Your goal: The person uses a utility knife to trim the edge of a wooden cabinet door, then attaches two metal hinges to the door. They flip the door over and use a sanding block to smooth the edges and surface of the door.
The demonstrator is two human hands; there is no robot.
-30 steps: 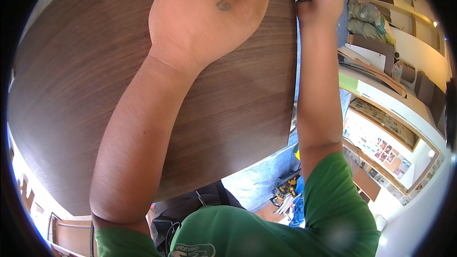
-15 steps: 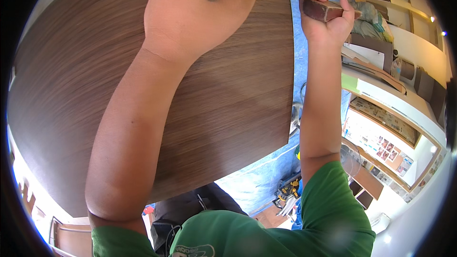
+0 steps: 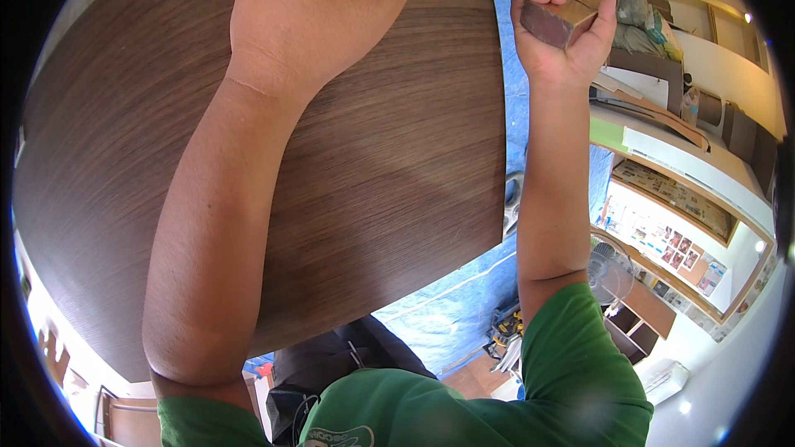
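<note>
A large dark brown wood-grain panel (image 3: 389,165) lies in front of me. My left hand (image 3: 310,12) is over its far part, back of the hand upward. Its thumb stretches out to the right, apart from the hand, while the other fingers run past the upper edge of the picture. Off the panel's right edge, my right hand (image 3: 563,41) is raised with the palm turned up. Its fingers and thumb wrap round a sanding block (image 3: 546,23), a wood-coloured block with a dark reddish-brown face.
Blue sheeting (image 3: 455,298) covers the floor beside and under the panel. Tools (image 3: 505,331) lie on it near my right elbow. A fan (image 3: 611,273) stands farther right, by a small open cabinet (image 3: 633,331). Bags (image 3: 642,29) and boards line the right side.
My left hand has shifted a little to the left over the panel. The right hand has moved slightly left, and the sanding block has tilted, showing more of its wooden side.
</note>
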